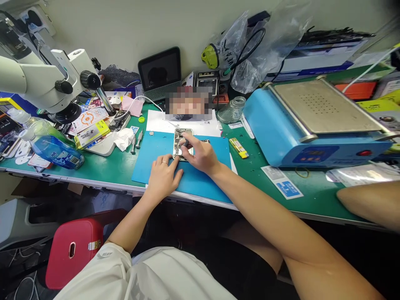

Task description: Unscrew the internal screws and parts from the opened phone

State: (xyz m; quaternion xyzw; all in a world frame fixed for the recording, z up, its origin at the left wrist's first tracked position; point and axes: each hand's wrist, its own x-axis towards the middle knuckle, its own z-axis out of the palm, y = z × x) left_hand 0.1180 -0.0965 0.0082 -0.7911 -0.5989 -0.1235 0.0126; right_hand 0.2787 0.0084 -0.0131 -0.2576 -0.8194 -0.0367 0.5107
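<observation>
An opened phone (178, 141) lies on a blue mat (200, 181), its inner parts showing inside a pale frame. My left hand (162, 175) rests flat with fingers apart, a ring on one of them; its fingertips touch the phone's lower left edge. Above the phone, my right hand (201, 155) is closed in a pinch on a small dark tool (186, 143) that looks like a screwdriver, mostly hidden by the fingers. Two grey screwdrivers (136, 142) lie left of the mat. White paper (156, 121) sits behind the phone.
A microscope (40, 79) overhangs the left side, near a blue bottle (58, 152) and scattered boxes. On the right stand a blue machine with a metal plate (315, 104), a glass jar (236, 109) and a yellow packet (238, 148). Another person's bare limb (371, 204) enters at right.
</observation>
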